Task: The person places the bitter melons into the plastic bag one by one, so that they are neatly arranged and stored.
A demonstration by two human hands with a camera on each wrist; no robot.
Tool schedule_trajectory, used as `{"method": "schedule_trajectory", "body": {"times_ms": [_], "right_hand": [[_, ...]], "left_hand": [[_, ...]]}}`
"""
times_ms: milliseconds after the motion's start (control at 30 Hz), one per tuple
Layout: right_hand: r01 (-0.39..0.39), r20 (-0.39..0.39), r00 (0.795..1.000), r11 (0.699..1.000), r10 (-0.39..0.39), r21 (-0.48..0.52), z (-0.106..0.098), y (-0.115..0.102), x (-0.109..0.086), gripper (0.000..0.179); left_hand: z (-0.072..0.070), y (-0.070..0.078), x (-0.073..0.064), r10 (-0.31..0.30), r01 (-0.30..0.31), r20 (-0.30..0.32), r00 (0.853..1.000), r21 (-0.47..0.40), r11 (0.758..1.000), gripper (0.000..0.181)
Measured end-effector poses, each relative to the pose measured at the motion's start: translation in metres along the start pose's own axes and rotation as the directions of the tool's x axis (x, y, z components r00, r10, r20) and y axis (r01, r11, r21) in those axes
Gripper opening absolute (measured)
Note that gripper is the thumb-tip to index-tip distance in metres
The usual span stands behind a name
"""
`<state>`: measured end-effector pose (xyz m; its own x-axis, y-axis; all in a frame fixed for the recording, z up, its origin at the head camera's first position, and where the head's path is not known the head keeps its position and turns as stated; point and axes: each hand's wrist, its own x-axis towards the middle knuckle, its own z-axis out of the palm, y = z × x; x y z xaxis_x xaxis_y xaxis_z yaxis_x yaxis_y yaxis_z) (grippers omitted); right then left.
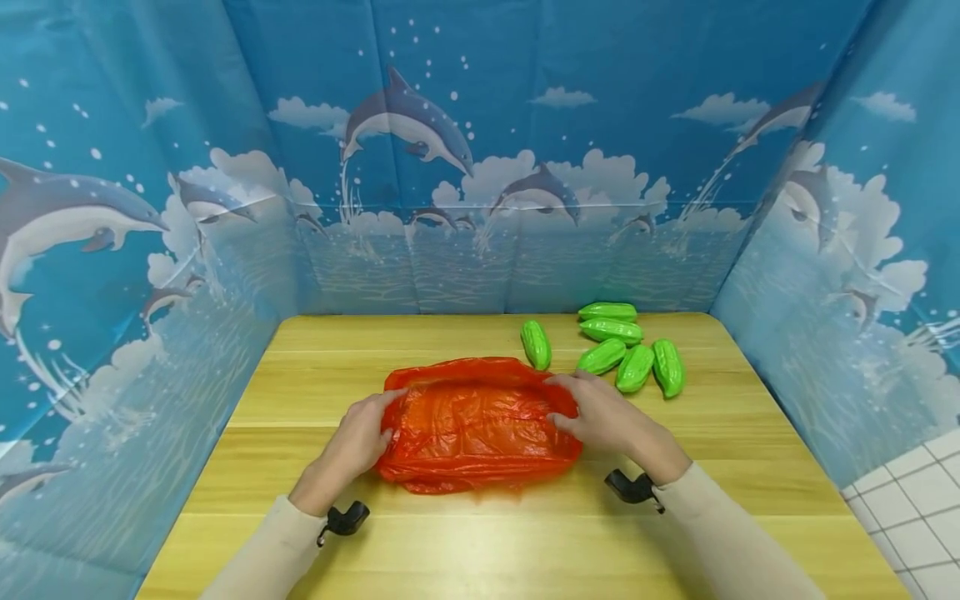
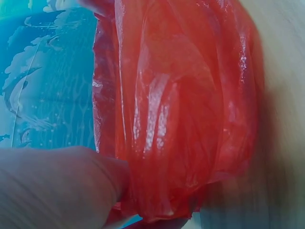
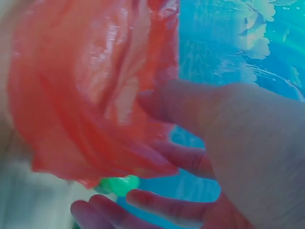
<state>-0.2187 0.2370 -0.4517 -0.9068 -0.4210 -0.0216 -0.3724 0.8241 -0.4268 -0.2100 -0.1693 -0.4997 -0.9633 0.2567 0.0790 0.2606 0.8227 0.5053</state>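
Note:
A thin red plastic bag (image 1: pixel 480 421) is spread wide over the middle of the table, its mouth facing up and its film crinkled. At its left end my left hand (image 1: pixel 363 429) grips the rim; in the left wrist view the thumb (image 2: pixel 102 179) lies on the film and the other fingers are hidden. My right hand (image 1: pixel 600 408) pinches the right end of the rim between thumb and index finger. The right wrist view shows its other fingers (image 3: pixel 167 207) spread apart from the film.
Beyond the bag's far right side lie several glossy green, ridged, bitter-melon-like pieces (image 1: pixel 635 368), with a single green one (image 1: pixel 536 344) just behind the bag. The wooden table (image 1: pixel 480 550) is walled by dolphin-print curtains (image 1: pixel 480 250) on three sides.

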Motion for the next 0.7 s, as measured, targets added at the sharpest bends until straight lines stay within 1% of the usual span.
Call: {"method": "schedule_trajectory", "body": {"times_ms": [233, 367, 500, 600, 700], "right_hand": [[0.035, -0.052, 0.998, 0.998, -0.032, 0.058, -0.025, 0.001, 0.006, 0.038], [0.02, -0.065, 0.998, 0.993, -0.013, 0.114, -0.039, 0.007, 0.015, 0.034], [0.013, -0.075, 0.997, 0.991, -0.003, 0.13, -0.049, 0.017, 0.03, 0.039], [0.015, -0.079, 0.997, 0.993, -0.006, 0.117, -0.054, 0.026, 0.042, 0.046], [0.009, -0.064, 0.998, 0.995, -0.002, 0.102, -0.057, 0.036, 0.055, 0.052]], "left_hand": [[0.0, 0.002, 0.0, 0.008, -0.008, -0.004, 1.0, -0.011, 1.0, 0.071], [0.001, 0.002, 0.001, 0.006, -0.006, -0.003, 1.0, -0.011, 1.0, 0.07], [0.001, 0.001, 0.001, -0.005, 0.006, 0.002, 1.0, -0.016, 1.0, 0.07], [0.003, 0.001, 0.0, -0.005, 0.006, 0.006, 1.0, -0.015, 1.0, 0.069], [0.004, 0.002, 0.0, 0.0, 0.0, 0.008, 1.0, -0.009, 1.0, 0.069]]}}
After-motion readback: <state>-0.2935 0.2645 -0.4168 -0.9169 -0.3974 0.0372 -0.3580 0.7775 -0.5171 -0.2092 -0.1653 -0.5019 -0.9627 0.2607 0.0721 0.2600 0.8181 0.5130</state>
